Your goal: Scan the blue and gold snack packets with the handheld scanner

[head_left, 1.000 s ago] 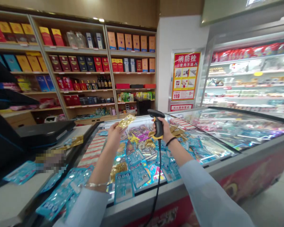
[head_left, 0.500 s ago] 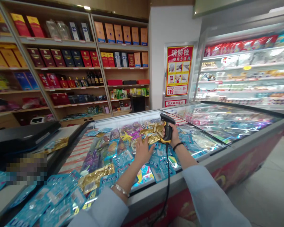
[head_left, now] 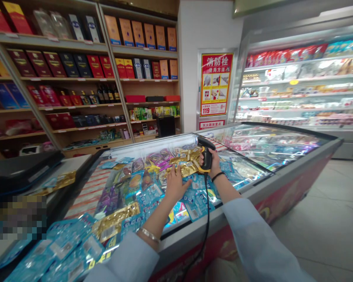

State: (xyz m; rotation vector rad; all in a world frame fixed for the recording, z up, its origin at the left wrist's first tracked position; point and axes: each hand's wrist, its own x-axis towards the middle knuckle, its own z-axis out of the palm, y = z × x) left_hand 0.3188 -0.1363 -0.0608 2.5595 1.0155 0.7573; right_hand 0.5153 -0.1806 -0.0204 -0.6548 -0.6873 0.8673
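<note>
My right hand (head_left: 214,161) grips a black and yellow barcode scanner (head_left: 206,153), whose black cable (head_left: 206,219) hangs down over the freezer's front edge. The scanner's head points left at a heap of gold snack packets (head_left: 188,167) lying on the glass lid of a chest freezer (head_left: 253,187). Just left of the scanner, my left hand (head_left: 174,184) lies flat on the lid with spread fingers, its fingertips touching the nearest gold packet. Both arms wear pale blue sleeves.
Several blue packets (head_left: 61,250) and another gold packet (head_left: 117,219) cover the lid's near left. A black till device (head_left: 20,172) stands on the left counter. Shelves of boxed goods (head_left: 76,66) line the back wall. An open chiller (head_left: 300,86) stands right, with tiled floor (head_left: 326,219) below.
My left hand held a gold packet up in front of the scanner a second ago. It has come down to the heap on the lid, and the scanner has dropped lower with it.
</note>
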